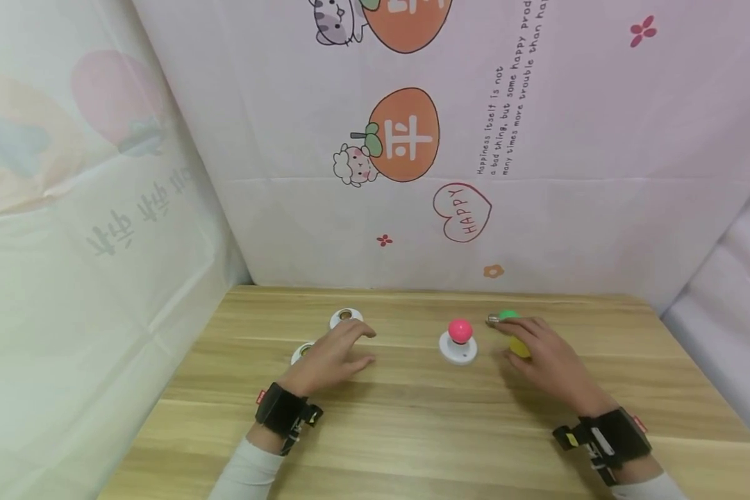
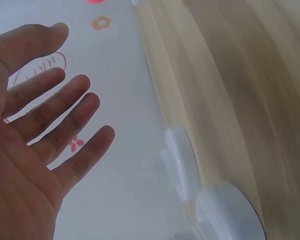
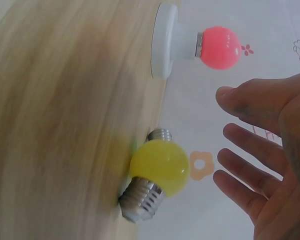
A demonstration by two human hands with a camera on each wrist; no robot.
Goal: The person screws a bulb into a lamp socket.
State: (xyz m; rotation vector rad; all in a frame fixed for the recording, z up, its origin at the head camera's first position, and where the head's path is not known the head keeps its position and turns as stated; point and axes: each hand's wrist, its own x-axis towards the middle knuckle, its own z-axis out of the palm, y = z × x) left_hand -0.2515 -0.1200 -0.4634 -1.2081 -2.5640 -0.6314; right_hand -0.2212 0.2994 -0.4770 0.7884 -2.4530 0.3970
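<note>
My left hand (image 1: pixel 325 357), fingers spread and relaxed, is above two white lamp sockets at the left. The farther socket (image 1: pixel 345 314) shows its metal hole; the nearer socket (image 1: pixel 301 353) is partly covered by the hand. In the left wrist view nothing lies in the palm. On the right, my right hand (image 1: pixel 550 361) hovers over a yellow bulb (image 3: pixel 160 167), thumb and fingers apart. Behind the yellow bulb lies a green bulb (image 1: pixel 508 314), its metal screw base pointing left. A pink bulb (image 1: pixel 460 330) stands upright in a white socket (image 1: pixel 456 354) between the hands.
All of it is on a wood-grain table (image 1: pixel 400 430). A white printed cloth (image 1: pixel 300 229) hangs along the table's back edge, with more cloth at the left (image 1: pixel 100 312) and right sides. Each wrist wears a black strap with a small camera.
</note>
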